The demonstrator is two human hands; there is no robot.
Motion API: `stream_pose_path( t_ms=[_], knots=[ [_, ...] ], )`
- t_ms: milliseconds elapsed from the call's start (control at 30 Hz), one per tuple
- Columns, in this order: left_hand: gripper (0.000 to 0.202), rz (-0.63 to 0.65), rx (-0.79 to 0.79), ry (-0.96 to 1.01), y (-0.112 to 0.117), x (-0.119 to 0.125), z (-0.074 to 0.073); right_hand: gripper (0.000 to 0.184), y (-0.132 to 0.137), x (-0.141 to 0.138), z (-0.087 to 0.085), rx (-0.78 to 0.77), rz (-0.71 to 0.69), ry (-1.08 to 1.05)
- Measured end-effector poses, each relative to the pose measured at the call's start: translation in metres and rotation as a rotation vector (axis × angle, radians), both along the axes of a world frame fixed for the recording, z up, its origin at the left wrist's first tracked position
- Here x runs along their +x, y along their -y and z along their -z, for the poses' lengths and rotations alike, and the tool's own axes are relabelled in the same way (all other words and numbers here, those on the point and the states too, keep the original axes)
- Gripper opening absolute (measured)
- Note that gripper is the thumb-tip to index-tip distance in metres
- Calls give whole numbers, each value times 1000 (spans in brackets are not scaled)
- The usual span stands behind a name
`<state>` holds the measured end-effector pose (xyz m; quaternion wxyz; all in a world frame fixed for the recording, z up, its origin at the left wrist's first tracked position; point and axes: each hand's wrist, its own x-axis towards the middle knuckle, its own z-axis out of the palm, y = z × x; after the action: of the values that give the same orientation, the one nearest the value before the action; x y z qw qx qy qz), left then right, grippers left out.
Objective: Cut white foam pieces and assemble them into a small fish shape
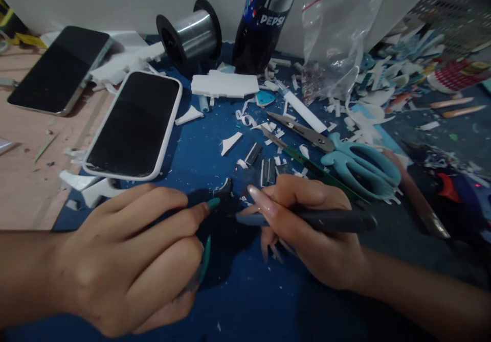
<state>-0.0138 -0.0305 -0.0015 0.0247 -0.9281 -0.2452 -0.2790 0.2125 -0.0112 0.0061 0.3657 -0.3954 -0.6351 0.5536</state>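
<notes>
Small dark piece (223, 187) | left hand (141, 255): just beside it, grip can't be told | right hand (320, 252): clamped on black pen-like tool (339, 221) | best steady piece, stroke lightly

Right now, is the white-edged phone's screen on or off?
Off, by its look: the white-edged phone shows a dark face, with no lit icons or text.

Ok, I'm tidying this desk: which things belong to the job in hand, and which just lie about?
Seemingly in use:
dark pen-like tool in the right hand
small black piece by the left hand

Probably lying about:
white-cased smartphone
silver-edged smartphone
Pepsi bottle
teal-handled scissors
</notes>
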Motion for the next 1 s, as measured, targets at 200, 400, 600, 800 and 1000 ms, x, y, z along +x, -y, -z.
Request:
stream_pose_path(
  t_ms=[200, 400, 600, 800, 1000],
  knots=[
    [6, 23, 14, -3, -3, 0, -2, 37, 2, 1, 2, 17, -39, -6],
    [7, 28, 32, -11, -4, -1, -3, 37, 3, 1, 4, -20, -50, -45],
    [7, 1, 17, -12, -4, -2, -1, 37, 1, 1, 4, -16, -45, -3],
    [7, 18, 32, -10, -2, -2, -2, 40, 0, 1, -1, -43, 25, -40],
    [3, -43, 126, -44, 1, -4, -3, 36, -2, 1, -1, -51, 128, -62]
  ],
)
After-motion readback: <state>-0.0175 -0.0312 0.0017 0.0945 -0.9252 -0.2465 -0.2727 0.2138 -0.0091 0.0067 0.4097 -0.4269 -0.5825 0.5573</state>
